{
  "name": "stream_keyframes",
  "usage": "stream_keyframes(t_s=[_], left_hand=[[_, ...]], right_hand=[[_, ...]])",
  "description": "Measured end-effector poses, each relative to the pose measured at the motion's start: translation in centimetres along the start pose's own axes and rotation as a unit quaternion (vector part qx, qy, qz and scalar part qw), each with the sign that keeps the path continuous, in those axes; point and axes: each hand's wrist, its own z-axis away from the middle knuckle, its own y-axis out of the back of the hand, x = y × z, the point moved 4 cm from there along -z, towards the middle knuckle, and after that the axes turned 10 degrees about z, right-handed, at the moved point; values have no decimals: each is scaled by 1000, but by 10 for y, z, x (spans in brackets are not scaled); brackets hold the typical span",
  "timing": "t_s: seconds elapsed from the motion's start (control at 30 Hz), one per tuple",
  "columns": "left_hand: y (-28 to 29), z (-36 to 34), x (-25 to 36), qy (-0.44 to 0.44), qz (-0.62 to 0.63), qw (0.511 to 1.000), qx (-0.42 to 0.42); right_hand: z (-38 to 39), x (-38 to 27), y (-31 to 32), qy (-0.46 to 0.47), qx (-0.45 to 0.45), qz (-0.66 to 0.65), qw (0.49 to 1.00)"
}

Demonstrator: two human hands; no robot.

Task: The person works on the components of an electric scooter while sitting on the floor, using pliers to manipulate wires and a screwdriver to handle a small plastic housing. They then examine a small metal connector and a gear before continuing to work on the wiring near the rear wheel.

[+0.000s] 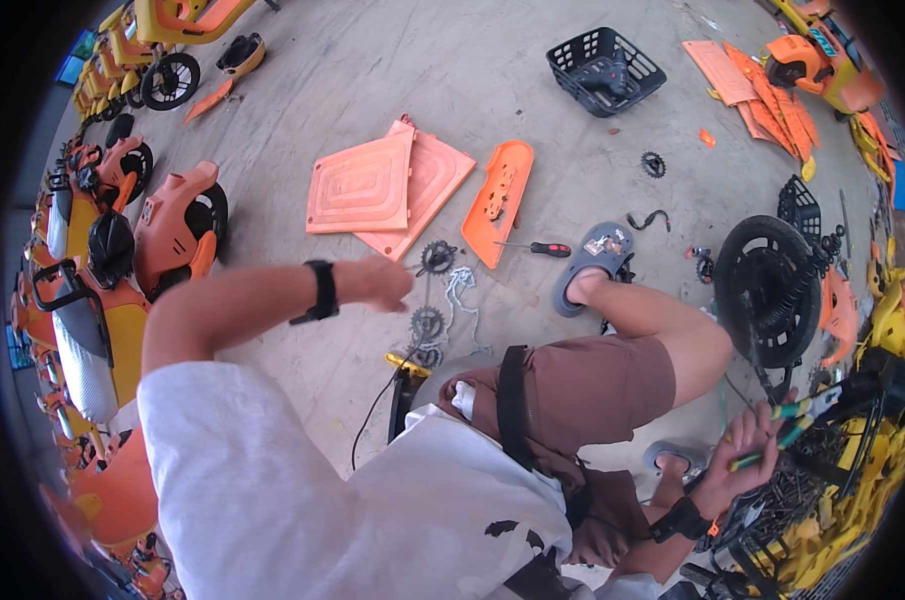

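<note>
My left hand (pixel 383 284) hangs over the floor with fingers curled; what they hold, if anything, is hidden. Beside it lie a crank with chainring (pixel 439 256), another sprocket (pixel 428 323) and a pale rope (pixel 461 282). A yellow-and-black part (pixel 408 368) with a cable is below. My right hand (pixel 751 445) grips a tool with green-and-yellow handles (pixel 799 428) at the lower right, near a black wheel (pixel 758 290) with a coil spring. A red-and-black screwdriver (pixel 550 249) lies by an orange tray (pixel 493 220), close to my foot.
Orange scooters (pixel 178 225) line the left. Orange panels (pixel 358 180) lie centrally on the concrete floor (pixel 393 60). A black basket (pixel 603 75), more orange panels (pixel 738 80) and a small sprocket (pixel 654 164) are farther off. Yellow and black parts (pixel 878 330) crowd the right edge.
</note>
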Motion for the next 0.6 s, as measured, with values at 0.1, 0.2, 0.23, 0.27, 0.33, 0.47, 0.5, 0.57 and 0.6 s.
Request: stream_keyframes(t_s=[0.1, 0.2, 0.23, 0.27, 0.33, 0.47, 0.5, 0.57, 0.6], left_hand=[[-162, 1, -90, 157, 271, 942, -117], [-273, -6, -72, 302, 527, 778, -158], [-307, 1, -57, 320, 571, 738, -162], [-326, 7, -30, 331, 634, 678, -168], [-356, 12, 17, 319, 781, 502, -188], [-443, -12, 39, 230, 919, 301, -113], [-434, -6, 31, 228, 918, 303, -114], [-425, 17, -7, 281, 917, 284, 4], [-415, 33, -26, 281, 932, 226, 46]], right_hand=[[0, -3, -3, 1, 5, 9, 1000], [4, -19, 6, 36, 41, 66, 996], [3, -17, 10, 34, 42, 62, 997], [3, -13, 7, 31, 40, 66, 996], [3, -7, -1, 29, 58, 44, 997], [1, 3, -8, 2, 54, 72, 996], [1, 3, -9, 5, 55, 73, 996], [2, 6, -9, -5, 39, 36, 999], [3, 8, -17, -5, 37, 14, 999]])
